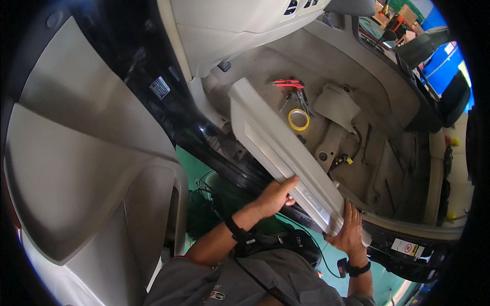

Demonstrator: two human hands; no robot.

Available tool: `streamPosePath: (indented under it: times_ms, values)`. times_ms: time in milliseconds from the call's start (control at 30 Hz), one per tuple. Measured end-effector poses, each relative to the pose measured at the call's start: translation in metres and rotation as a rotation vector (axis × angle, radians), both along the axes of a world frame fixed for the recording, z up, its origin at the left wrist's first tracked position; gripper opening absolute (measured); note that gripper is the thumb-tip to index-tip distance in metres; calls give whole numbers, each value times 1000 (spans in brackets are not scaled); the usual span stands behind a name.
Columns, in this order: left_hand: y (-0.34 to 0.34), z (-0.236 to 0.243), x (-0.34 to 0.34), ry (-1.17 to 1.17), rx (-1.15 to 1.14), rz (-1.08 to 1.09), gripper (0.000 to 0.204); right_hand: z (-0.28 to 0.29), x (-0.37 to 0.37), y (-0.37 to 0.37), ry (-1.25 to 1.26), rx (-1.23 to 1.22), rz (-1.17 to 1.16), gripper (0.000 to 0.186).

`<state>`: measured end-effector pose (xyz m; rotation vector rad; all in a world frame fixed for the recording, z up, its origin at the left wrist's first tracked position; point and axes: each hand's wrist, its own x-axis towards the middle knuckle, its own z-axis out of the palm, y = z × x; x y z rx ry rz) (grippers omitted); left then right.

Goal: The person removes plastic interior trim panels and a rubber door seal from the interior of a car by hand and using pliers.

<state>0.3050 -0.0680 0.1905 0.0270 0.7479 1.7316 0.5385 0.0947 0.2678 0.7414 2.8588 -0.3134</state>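
A long beige sill trim panel [275, 150] with a brushed metal insert lies diagonally over the car's black door sill [224, 158], its upper end near the footwell's front corner. My left hand [275, 196] grips its outer edge around the middle, thumb on the face, fingers curled beneath. My right hand [348, 232] holds the lower end, fingers along the inner side. Inside on the carpet [255, 76] are a red-handled utility knife [291, 83], some dark metal tools [301, 102], a roll of yellow tape [298, 120] and a loose beige piece [334, 107].
The open door [76, 183] with beige lining fills the left side. A bare seat bracket [326, 150] and wiring with a yellow connector [348, 160] are on the cabin floor. The dashboard [229, 25] overhangs the footwell. Cables hang down to the green floor [191, 171] outside.
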Motion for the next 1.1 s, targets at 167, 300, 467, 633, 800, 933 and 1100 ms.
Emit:
streamPosePath:
  times_ms: [167, 300, 467, 633, 800, 933, 1100]
  values:
    - [-6, -40, -30, 24, -172, 145, 31, -24, -33, 32, 104, -9, 134, 114]
    - [-8, -70, -33, 31, -219, 186, 25, -48, -44, 48, 51, 87, 154, 120]
    - [-15, -90, -16, 159, -316, 125, 29, -67, -36, 47, -3, 36, 135, 125]
    - [-26, -97, -7, 165, -404, 108, 36, -70, -34, 44, -80, 53, 166, 134]
    - [-28, -98, -12, 273, -475, 1, 35, -77, -41, 57, -38, -6, 167, 122]
    - [-32, -95, -8, 373, -556, 27, 39, -89, -42, 66, 34, -158, 51, 94]
    - [-31, -98, -13, 627, -675, -77, 40, -95, -49, 63, 107, -131, 63, 77]
